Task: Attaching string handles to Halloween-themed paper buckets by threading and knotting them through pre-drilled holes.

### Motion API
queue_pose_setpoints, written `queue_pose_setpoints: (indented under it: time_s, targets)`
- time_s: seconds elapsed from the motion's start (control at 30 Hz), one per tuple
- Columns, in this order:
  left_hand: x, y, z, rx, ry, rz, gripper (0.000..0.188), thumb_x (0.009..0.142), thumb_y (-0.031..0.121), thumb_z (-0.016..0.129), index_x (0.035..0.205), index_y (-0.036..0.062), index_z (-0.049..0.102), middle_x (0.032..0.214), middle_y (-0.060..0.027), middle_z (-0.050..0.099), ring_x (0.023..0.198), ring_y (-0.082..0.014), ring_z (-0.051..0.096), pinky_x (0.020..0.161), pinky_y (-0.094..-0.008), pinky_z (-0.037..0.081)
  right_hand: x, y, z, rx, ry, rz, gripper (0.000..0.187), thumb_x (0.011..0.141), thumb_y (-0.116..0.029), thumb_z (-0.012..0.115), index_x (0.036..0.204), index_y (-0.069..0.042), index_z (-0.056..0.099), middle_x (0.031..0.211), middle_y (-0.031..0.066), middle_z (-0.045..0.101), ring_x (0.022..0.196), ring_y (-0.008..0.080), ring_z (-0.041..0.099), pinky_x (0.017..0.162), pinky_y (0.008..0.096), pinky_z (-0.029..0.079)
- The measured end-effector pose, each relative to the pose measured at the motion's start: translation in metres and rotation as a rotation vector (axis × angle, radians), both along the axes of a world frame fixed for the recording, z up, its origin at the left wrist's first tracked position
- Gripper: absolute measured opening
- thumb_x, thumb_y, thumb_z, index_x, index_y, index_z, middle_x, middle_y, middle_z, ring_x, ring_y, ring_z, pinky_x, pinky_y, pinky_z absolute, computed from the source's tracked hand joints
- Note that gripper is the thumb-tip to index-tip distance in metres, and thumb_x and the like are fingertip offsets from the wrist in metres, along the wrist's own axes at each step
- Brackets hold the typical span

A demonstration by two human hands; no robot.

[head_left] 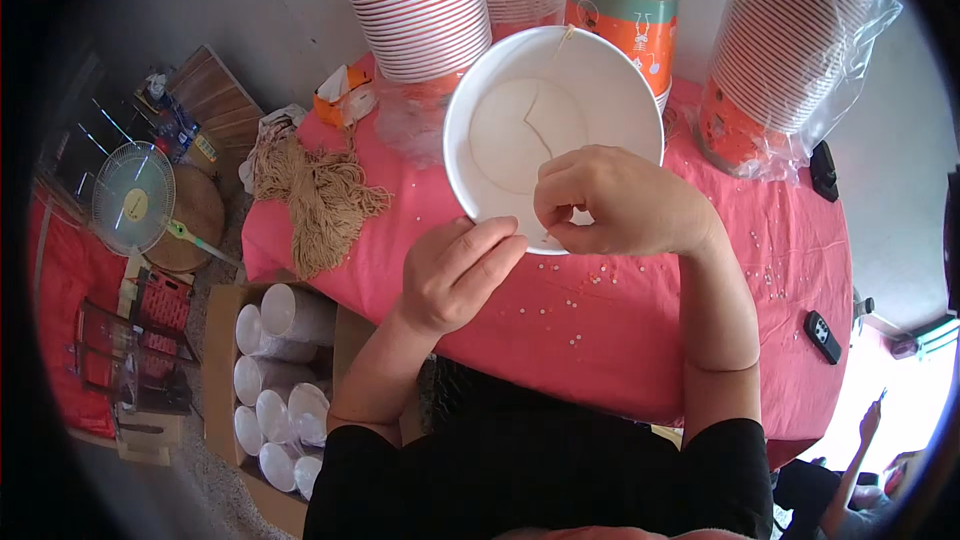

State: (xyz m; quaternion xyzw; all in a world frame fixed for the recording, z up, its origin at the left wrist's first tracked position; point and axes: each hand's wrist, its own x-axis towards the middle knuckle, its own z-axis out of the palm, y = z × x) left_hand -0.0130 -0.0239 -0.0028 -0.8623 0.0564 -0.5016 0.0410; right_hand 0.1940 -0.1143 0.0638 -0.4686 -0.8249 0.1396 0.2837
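A large white paper bucket [615,90] lies tipped toward me on the table, its open mouth facing up at me. My left hand [452,268] is closed on the near-left rim, fingers over the edge and thumb hidden. Over the near-right part of the mouth, my right hand [625,202] is closed in a pinch. A thin piece of tan twine [530,120] runs from its fingers into the bucket. A small twine knot [568,37] shows on the far rim. To the left lies a bundle of tan twine [322,202].
Stacks of paper buckets, one stack [415,10] at the left and one bagged stack [790,50] at the right, flank a printed bucket [625,25]. Small paper dots dot the pink tablecloth [520,350]. A black remote [822,337] lies right. A cardboard box [222,370] holds wrapped cups.
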Motion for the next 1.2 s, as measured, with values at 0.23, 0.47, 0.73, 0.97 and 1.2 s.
queue_pose_setpoints:
  time_s: [0.23, 0.47, 0.73, 0.97, 1.2]
  targets:
    - [-0.003, 0.003, -0.002, 0.098, -0.06, -0.016, 0.025, 0.071, -0.001, 0.069, 0.096, 0.0023, 0.067, 0.1, -0.01, 0.066, 0.065, -0.018, 0.06, 0.054, -0.0267, 0.049, -0.007, -0.004, 0.005, 0.009, 0.007, 0.003, 0.011, 0.073, -0.004, 0.067, 0.071, -0.003, 0.057, 0.069, 0.008, 0.057, 0.068, 0.0269, 0.058, 0.062, 0.0381, 0.044]
    - [-0.005, 0.001, 0.002, 0.118, -0.06, -0.026, 0.025, 0.071, -0.001, 0.068, 0.096, 0.0022, 0.067, 0.1, -0.0106, 0.066, 0.064, -0.0179, 0.059, 0.053, -0.0266, 0.048, -0.009, -0.005, 0.006, 0.023, -0.032, -0.003, 0.011, 0.073, -0.005, 0.067, 0.068, -0.003, 0.057, 0.07, 0.0095, 0.059, 0.07, 0.029, 0.06, 0.064, 0.0391, 0.046]
    - [-0.006, 0.0, 0.005, 0.15, -0.065, -0.039, 0.024, 0.071, 0.0, 0.069, 0.095, 0.0031, 0.068, 0.103, -0.0106, 0.066, 0.064, -0.0164, 0.059, 0.052, -0.0258, 0.049, -0.012, -0.011, 0.011, 0.008, -0.041, 0.002, 0.013, 0.074, -0.004, 0.066, 0.067, -0.002, 0.055, 0.069, 0.0105, 0.059, 0.071, 0.0296, 0.06, 0.065, 0.0402, 0.046]
    - [-0.006, -0.002, 0.007, 0.163, -0.062, -0.043, 0.024, 0.071, -0.001, 0.069, 0.094, 0.0028, 0.068, 0.104, -0.0106, 0.066, 0.064, -0.0166, 0.06, 0.053, -0.0255, 0.05, -0.011, -0.01, 0.005, 0.072, 0.003, 0.046, 0.01, 0.075, -0.002, 0.067, 0.072, -0.004, 0.058, 0.066, 0.0054, 0.054, 0.067, 0.0254, 0.056, 0.064, 0.0367, 0.044]
    - [-0.006, -0.002, 0.007, 0.168, -0.069, -0.051, 0.023, 0.071, -0.001, 0.069, 0.093, 0.0021, 0.069, 0.105, -0.0112, 0.065, 0.064, -0.0173, 0.06, 0.053, -0.0259, 0.051, -0.011, -0.012, 0.01, 0.034, -0.014, 0.046, 0.013, 0.074, -0.003, 0.066, 0.067, -0.002, 0.055, 0.067, 0.0119, 0.057, 0.071, 0.0317, 0.059, 0.066, 0.0412, 0.045]
